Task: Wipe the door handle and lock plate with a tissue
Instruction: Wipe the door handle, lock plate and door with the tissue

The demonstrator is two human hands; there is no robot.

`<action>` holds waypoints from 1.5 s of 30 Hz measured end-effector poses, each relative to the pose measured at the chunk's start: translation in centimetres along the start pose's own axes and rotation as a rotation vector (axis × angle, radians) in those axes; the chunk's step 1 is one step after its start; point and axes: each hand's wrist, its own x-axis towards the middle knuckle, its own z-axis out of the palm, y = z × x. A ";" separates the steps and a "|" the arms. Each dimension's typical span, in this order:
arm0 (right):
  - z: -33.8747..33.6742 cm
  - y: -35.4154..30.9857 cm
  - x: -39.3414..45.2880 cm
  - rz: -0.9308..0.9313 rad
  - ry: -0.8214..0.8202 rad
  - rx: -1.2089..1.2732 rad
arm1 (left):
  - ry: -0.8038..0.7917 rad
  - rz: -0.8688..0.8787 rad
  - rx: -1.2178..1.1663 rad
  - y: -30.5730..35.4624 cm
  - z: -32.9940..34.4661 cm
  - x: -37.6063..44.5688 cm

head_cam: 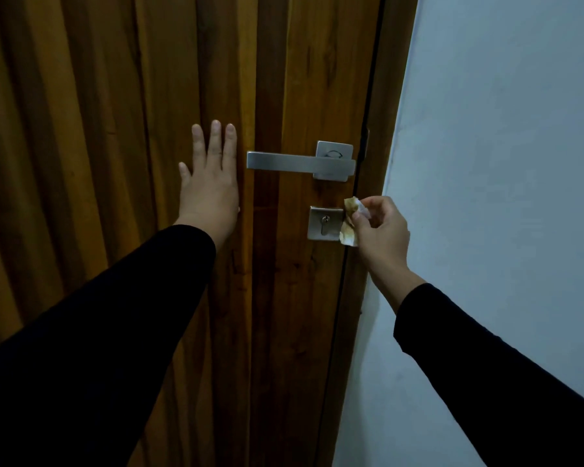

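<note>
One crumpled, brown-stained tissue, pinched in right hand, touches one lock plate; left hand spread flat on door.

Brushed metal on streaked wood, a stained paper tissue, a matt painted wall.

The door is wood with long vertical grain, brown and amber in streaks, with a low satin sheen; the door handle is flat-sided metal in a brushed, dull silver finish, its square backing of the same metal; the lock plate is brushed metal too, smooth and faintly reflective round the keyhole; the tissue is thin crumpled paper, white with yellow-brown stains, pinched in the right hand; the sleeves are black matt cloth; the wall is pale, smooth and matt, with a few faint marks.
</note>
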 end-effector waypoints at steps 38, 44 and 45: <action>2.1 8.1 -6.8 -0.542 -0.185 -0.519 | -0.026 0.028 -0.030 -0.4 -0.2 -0.5; 0.8 6.7 -5.3 -0.665 -0.180 -0.544 | -0.036 0.127 -0.005 -2.2 -0.1 -1.5; 0.7 6.2 -4.8 -0.693 -0.153 -0.531 | -0.052 0.147 0.020 -2.7 -0.2 -1.7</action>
